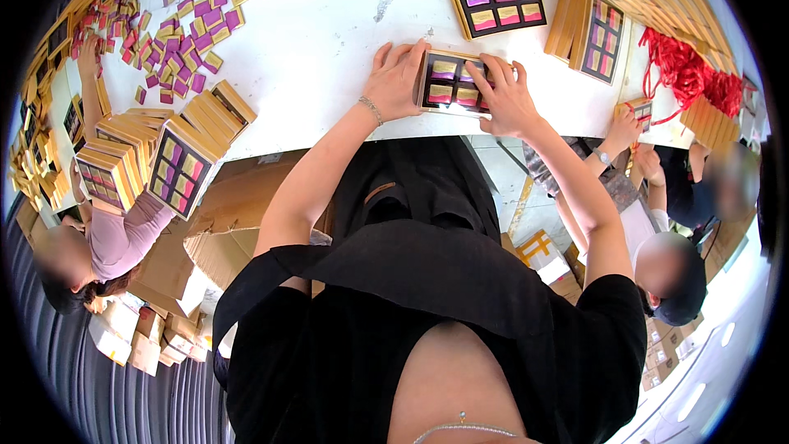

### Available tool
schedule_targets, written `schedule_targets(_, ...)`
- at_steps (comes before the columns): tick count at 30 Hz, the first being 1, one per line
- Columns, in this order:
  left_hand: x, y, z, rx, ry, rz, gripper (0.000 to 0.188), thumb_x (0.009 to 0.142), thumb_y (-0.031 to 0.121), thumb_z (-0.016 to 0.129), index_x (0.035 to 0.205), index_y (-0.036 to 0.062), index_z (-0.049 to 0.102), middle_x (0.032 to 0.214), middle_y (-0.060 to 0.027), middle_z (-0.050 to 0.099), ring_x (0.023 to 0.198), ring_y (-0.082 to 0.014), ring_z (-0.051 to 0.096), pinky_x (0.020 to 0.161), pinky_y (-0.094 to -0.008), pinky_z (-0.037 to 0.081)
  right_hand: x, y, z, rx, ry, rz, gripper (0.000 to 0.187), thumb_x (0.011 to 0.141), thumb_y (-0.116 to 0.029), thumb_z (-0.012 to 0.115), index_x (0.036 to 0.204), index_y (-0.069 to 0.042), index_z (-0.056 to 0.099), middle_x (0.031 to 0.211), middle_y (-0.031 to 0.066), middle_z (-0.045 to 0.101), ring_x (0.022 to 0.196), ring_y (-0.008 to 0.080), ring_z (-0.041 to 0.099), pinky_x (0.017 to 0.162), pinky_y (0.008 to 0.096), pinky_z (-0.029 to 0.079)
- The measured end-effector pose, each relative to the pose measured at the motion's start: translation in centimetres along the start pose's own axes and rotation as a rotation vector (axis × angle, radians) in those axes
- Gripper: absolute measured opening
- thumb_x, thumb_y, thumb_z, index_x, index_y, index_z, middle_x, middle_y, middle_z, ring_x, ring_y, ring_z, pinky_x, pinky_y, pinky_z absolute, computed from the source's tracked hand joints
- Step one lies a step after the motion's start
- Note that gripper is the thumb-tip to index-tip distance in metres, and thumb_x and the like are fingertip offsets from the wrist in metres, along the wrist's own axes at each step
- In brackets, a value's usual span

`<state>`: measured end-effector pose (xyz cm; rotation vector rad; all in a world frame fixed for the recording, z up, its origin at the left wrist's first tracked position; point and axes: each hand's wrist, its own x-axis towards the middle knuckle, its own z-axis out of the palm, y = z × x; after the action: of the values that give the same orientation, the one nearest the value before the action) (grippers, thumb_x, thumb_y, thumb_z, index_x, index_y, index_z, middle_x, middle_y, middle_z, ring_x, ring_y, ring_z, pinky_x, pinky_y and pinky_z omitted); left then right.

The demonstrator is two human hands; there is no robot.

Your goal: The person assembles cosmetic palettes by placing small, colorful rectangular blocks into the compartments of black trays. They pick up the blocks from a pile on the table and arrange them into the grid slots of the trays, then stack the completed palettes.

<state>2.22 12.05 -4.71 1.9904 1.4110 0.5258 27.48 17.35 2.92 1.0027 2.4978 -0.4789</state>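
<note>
A shallow gold-edged box (444, 92) with a black divided tray lies at the table's near edge in front of me. Its compartments hold small wrapped pieces in purple-gold and pink-gold. My left hand (397, 82) grips the box's left end, thumb along the near side and fingers at the far corner. Over the right end, my right hand (505, 99) is bent, its fingers on the far edge and the top, holding that side. Part of the right-hand compartments is hidden under it. Just beyond sits another filled box (498, 6), touched by neither hand.
Loose wrapped pieces (197, 33) spread over the white table (329, 8) at far left. Stacked boxes (181, 156) stand at left, more (588, 33) at right. Red ribbons (690, 74) heap at far right. Co-workers sit at both sides; one hand (626, 127) holds a small box.
</note>
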Motion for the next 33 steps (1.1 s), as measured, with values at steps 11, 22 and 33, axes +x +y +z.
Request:
schedule_targets(11, -0.5, -0.4, 0.3, -0.019, 0.032, 0.042, 0.115, 0.061, 0.039, 0.084, 0.149, 0.0009, 0.020, 0.137, -0.0115, 0.051, 0.132, -0.0264, 0.041, 0.116, -0.0488, 0.019, -0.5, 0.9, 1.0, 0.034, 0.080, -0.004, 0.112, 0.057, -0.032, 0.080, 0.153, -0.020, 0.024, 0.150, 0.0167, 0.028, 0.140, 0.0333, 0.028, 0.109, 0.0634, 0.024)
schedule_targets(22, -0.5, -0.4, -0.2, 0.009, -0.027, 0.026, 0.126, 0.056, 0.039, 0.088, 0.150, -0.0011, 0.014, 0.145, -0.0069, 0.045, 0.134, -0.0289, 0.038, 0.116, -0.0499, 0.019, -0.2, 0.3, 0.7, 0.022, 0.079, -0.016, 0.109, 0.057, -0.029, 0.079, 0.152, -0.018, 0.027, 0.150, 0.0169, 0.029, 0.139, 0.0338, 0.029, 0.110, 0.0629, 0.022)
schedule_targets(33, -1.3, -0.4, -1.0, -0.055, 0.033, 0.084, 0.125, 0.057, 0.056, 0.083, 0.151, 0.0022, 0.020, 0.155, -0.0159, 0.030, 0.145, -0.0377, 0.021, 0.117, -0.0553, 0.016, 1.2, -0.2, 1.7, -0.019, 0.087, 0.010, 0.112, 0.057, -0.040, 0.082, 0.151, -0.016, 0.028, 0.154, 0.0191, 0.025, 0.142, 0.0356, 0.025, 0.108, 0.0672, 0.020)
